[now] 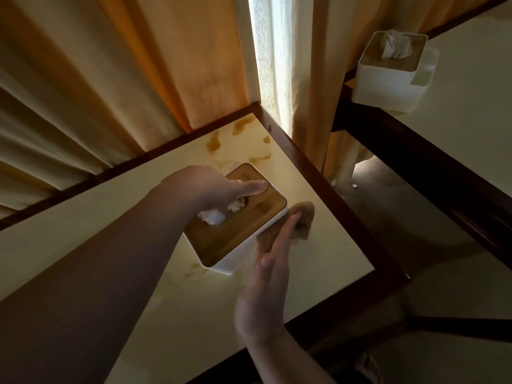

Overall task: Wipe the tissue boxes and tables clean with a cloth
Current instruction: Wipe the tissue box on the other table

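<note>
A white tissue box (241,256) with a wooden lid and a tissue poking out stands near the far right corner of a cream table (194,309) with a dark wooden rim. My left hand (210,187) rests on the lid, its thumb stretched along the wood. My right hand (266,278) presses a brown cloth (302,217) flat against the box's right side with straight fingers. Brown stains (238,128) mark the tabletop behind the box.
A second white tissue box (388,79) stands on the corner of a neighbouring cream table (471,128) at the right. Orange and cream curtains (124,79) hang behind both tables. A strip of carpeted floor (382,195) shows between them.
</note>
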`<state>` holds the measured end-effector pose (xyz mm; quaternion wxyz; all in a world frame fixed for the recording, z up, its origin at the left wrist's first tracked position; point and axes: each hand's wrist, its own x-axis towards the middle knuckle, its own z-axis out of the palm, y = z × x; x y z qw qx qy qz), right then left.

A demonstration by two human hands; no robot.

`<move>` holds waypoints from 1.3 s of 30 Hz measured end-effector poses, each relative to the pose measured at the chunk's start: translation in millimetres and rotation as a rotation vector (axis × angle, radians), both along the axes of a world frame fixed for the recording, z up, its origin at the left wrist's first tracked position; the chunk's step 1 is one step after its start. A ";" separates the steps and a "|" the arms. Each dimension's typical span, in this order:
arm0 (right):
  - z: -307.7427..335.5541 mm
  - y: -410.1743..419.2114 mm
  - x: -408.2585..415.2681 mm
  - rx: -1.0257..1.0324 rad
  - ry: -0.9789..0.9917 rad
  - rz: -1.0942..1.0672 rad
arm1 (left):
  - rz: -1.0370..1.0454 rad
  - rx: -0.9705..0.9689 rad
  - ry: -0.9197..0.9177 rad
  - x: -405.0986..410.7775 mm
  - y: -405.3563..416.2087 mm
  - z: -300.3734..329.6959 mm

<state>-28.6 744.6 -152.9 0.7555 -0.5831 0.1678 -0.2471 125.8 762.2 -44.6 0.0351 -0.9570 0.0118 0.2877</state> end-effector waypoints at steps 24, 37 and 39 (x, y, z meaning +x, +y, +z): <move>-12.2 7.1 7.3 0.092 0.034 -0.102 | 0.135 -0.156 0.141 -1.7 -7.0 7.5; -5.1 -51.9 -7.4 -0.252 0.267 -0.291 | 0.072 -0.118 0.113 -1.7 1.8 7.7; -4.6 -77.4 -7.5 -0.494 0.274 -0.291 | 0.056 -0.124 0.114 1.0 4.1 5.5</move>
